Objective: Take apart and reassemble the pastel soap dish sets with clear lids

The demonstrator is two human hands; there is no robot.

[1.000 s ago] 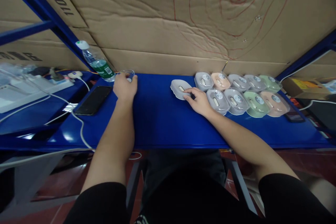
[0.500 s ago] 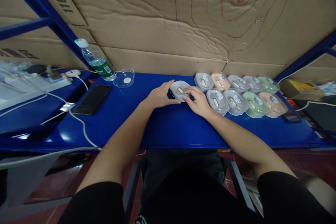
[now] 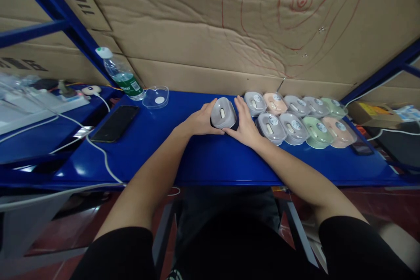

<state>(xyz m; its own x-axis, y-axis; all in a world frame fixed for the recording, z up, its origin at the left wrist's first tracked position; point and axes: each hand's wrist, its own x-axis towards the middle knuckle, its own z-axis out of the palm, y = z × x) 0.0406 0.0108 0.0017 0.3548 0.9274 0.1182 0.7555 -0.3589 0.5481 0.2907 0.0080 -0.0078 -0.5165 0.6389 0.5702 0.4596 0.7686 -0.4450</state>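
Note:
A grey rounded-square dish [image 3: 229, 116] sits between my hands over the blue table, with a white pill-shaped piece [image 3: 222, 113] at its middle. My left hand [image 3: 204, 120] curves round the dish's left side, fingers at the back edge and thumb along the near edge. To the right of the dish, my right hand [image 3: 244, 122] has its fingers stretched out and thumb spread, the thumb tip by the near edge; whether it touches the dish is hard to tell. Just right of that hand stand several similar containers with clear covers and round stickers, such as a grey one [image 3: 271, 128].
A clear lid [image 3: 155, 97] with a white round sticker lies at the back left, beside a water bottle [image 3: 126, 79]. Left of these are a black phone [image 3: 115, 124] and white cables [image 3: 104, 157]. Cardboard [image 3: 183, 22] walls the back. An open carton [image 3: 374, 114] is at right.
My right hand's fingers have lifted off the dish's top and straightened beside its right side. The dish has turned a little, its white piece now more upright in view. My left hand stays around it.

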